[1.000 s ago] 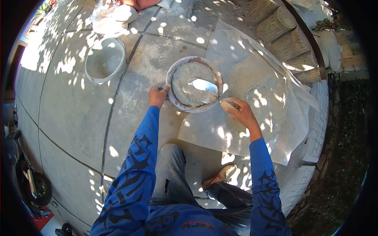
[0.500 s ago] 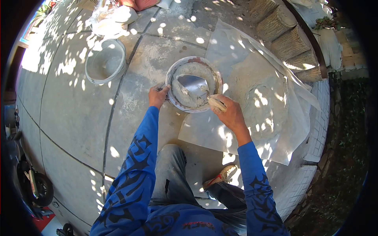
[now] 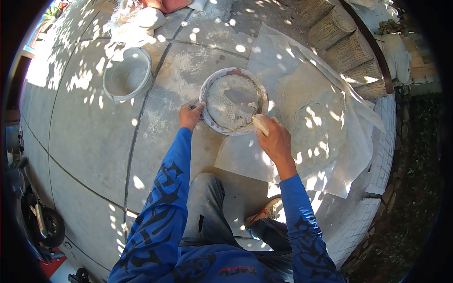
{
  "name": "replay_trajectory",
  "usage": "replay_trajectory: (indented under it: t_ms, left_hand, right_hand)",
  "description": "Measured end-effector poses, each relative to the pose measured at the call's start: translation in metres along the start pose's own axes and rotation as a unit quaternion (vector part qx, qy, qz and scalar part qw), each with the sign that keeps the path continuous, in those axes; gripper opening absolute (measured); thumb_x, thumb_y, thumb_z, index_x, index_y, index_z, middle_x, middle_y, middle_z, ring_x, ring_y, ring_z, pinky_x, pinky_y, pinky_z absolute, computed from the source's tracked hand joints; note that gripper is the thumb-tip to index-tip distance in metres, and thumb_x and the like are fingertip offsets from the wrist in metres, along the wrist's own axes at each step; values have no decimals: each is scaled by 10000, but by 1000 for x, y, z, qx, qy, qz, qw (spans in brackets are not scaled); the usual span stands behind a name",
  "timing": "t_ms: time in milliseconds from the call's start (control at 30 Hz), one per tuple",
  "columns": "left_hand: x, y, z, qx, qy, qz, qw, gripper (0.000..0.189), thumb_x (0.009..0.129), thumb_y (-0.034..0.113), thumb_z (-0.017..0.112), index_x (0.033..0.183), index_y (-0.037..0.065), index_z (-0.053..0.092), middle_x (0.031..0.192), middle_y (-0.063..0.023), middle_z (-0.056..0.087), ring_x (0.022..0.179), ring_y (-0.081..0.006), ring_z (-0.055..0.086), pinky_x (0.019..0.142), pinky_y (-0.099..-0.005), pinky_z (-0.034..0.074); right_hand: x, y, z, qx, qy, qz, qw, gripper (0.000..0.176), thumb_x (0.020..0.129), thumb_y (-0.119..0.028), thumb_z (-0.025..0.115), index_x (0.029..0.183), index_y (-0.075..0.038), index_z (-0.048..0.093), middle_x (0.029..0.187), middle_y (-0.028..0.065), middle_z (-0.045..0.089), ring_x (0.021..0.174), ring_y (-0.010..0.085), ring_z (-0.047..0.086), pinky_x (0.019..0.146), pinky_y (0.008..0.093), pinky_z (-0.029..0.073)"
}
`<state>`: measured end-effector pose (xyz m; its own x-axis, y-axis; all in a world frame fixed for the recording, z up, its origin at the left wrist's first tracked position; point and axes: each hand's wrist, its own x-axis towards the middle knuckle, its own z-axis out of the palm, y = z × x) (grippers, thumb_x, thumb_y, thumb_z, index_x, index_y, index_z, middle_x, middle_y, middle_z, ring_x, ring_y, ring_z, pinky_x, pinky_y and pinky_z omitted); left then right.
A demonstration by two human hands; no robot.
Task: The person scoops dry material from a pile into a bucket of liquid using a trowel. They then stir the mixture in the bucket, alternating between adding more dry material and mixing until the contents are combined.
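A round bucket (image 3: pixel 205 119) with a stained rim holds wet grey mortar (image 3: pixel 224 104). On its left side my left hand (image 3: pixel 191 115) grips the rim, thumb over the edge. My right hand (image 3: pixel 275 139), at the lower right of the rim, is closed around the wooden handle of a trowel (image 3: pixel 260 125). The trowel's blade is in the mortar and mostly hidden by it; a smooth grey patch shows at the upper right of the mix.
An empty-looking grey bucket (image 3: pixel 145 84) stands to the left. On the right, a plastic sheet (image 3: pixel 245 158) lies under grey powder or mix (image 3: pixel 306 137). Log-shaped edging (image 3: pixel 349 49) borders the far right, sacks (image 3: pixel 150 18) sit at the back, and a wheel (image 3: pixel 53 227) shows lower left.
The trowel blade, earlier bare and shiny above the mortar, has turned and sunk into it. My right hand has shifted slightly down; my left hand stays on the rim.
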<state>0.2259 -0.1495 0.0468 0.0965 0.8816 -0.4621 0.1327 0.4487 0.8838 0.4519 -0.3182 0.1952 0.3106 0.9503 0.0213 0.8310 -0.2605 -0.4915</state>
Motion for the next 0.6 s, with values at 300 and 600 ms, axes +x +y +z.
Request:
replay_trajectory:
  t_ms: [300, 600]
  left_hand:
    - [-4, 4, -1, -3, -32, -13, 999, 363, 932, 179, 700, 1262, 31, 670, 971, -69, 720, 738, -156, 695, 681, -325, 617]
    - [-4, 3, 0, -40, -20, -14, 999, 379, 878, 168, 744, 1214, 0, 697, 877, -90, 734, 686, -127, 681, 614, -295, 593]
  right_hand:
    - [21, 15, -5, -75, 44, 55, 995, 402, 831, -144, 711, 1225, -177, 635, 1023, 110, 659, 905, 365, 677, 743, 485, 545]
    - [-7, 27, -53, -90, -33, -40, 995, 387, 780, -116, 741, 1157, -169, 669, 976, 90, 639, 946, 320, 662, 753, 456, 546]
